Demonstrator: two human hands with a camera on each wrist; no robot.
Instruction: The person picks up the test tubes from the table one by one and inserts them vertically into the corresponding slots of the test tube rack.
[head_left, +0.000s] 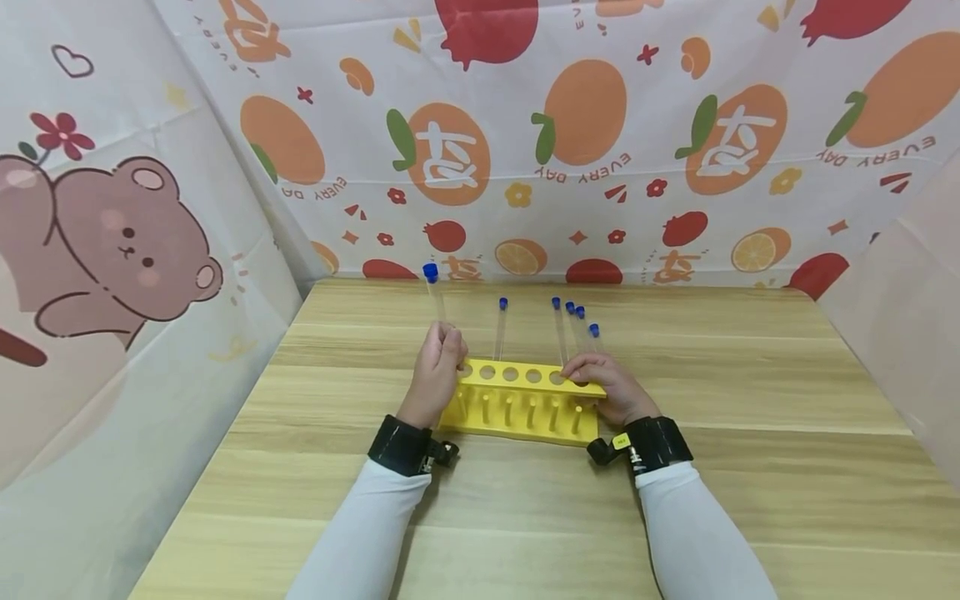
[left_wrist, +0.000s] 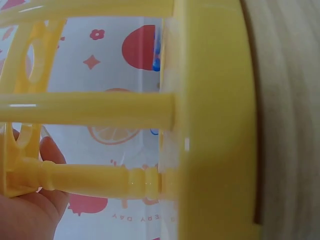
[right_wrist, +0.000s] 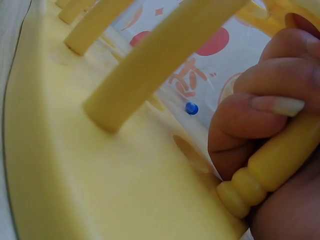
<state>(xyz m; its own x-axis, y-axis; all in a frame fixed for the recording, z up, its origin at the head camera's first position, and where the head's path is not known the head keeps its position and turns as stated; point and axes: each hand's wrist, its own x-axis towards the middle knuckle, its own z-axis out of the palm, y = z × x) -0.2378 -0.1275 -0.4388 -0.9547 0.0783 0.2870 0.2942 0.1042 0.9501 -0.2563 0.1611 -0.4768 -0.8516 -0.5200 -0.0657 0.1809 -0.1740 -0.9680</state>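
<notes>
A yellow test tube rack [head_left: 517, 426] stands on the table, with a row of round holes along its top bar and short pegs on its base. My left hand [head_left: 435, 371] is at the rack's left end and holds a clear test tube with a blue cap [head_left: 431, 272], which sticks up above the fist. The tube's lower part is hidden by the hand. At the other end, my right hand [head_left: 613, 388] grips the rack, its fingers curled round the turned end post [right_wrist: 285, 150] in the right wrist view.
Behind the rack lies one blue-capped test tube [head_left: 501, 329], and several more are grouped at the right, among them a tube [head_left: 560, 333] close to the right hand. A fruit-print cloth [head_left: 517, 233] hangs along the back edge of the wooden table [head_left: 487, 525].
</notes>
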